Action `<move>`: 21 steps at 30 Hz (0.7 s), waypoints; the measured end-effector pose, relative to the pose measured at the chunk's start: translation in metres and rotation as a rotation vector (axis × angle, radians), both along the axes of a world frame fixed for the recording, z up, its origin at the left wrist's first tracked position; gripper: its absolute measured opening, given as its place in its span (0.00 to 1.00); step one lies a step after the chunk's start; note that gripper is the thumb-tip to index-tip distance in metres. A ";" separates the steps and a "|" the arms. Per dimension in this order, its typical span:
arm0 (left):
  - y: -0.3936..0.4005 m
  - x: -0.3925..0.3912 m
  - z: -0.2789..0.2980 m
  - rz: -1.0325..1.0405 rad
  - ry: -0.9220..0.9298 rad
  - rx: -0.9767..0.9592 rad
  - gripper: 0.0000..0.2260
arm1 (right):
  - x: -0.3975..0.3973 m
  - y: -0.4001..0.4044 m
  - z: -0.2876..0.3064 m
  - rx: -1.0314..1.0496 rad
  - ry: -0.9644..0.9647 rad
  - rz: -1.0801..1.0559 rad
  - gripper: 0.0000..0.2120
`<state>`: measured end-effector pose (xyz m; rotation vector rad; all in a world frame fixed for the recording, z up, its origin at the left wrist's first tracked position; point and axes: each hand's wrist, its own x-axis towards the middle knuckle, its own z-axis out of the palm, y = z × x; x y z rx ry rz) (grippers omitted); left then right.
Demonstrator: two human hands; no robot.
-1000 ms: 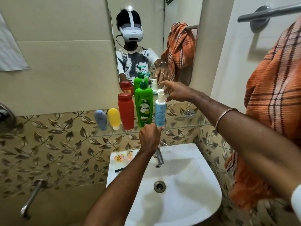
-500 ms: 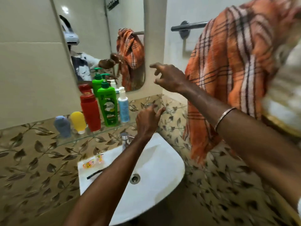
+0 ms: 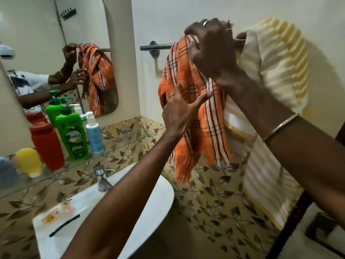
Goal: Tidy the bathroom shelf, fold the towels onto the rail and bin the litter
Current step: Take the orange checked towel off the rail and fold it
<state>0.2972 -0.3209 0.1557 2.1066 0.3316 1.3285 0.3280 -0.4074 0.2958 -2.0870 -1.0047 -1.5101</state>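
So going left to right: your glass shelf (image 3: 119, 144) at about 9 o'clock looks sorted, with the yellow bottle (image 3: 28, 160), red bottle (image 3: 47, 145), green pump bottle (image 3: 71, 133) and blue pump bottle (image 3: 94, 134) standing upright in a row. Down at 7 o'clock there's a bright wrapper (image 3: 57, 212) and a thin black stick (image 3: 64, 225) lying on the sink (image 3: 149, 212) rim. That looks like the litter, not binned yet.

You're on the towel step now. Your left hand (image 3: 181, 111) is near centre, fingers spread and relaxed, right at the hanging face of the orange checked towel (image 3: 194, 116); can't tell if it's touching. Your right hand (image 3: 212, 47) is up at 12 o'clock, fingers curled over the towel's bunched top edge where it sits on the rail (image 3: 156, 47). The cream striped towel (image 3: 276, 75) hangs just beside it at 2 o'clock, blurry.

Next I'd guess you lift the orange one clear, fold it flat, then drape it evenly so it isn't bunched.
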 end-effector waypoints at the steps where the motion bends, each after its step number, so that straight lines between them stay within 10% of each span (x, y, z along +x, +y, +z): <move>1: -0.006 0.003 0.006 0.019 0.003 0.009 0.51 | 0.003 -0.007 0.006 0.027 -0.012 -0.053 0.21; 4: -0.016 0.013 0.016 -0.017 0.058 -0.020 0.48 | 0.014 -0.028 0.018 0.069 -0.002 -0.195 0.20; 9: -0.020 0.020 0.020 -0.030 -0.019 -0.005 0.07 | 0.021 -0.048 0.022 0.045 0.068 -0.284 0.18; 21: 0.007 -0.066 0.024 0.339 -0.388 -0.298 0.11 | 0.015 -0.058 0.022 0.049 0.089 -0.090 0.22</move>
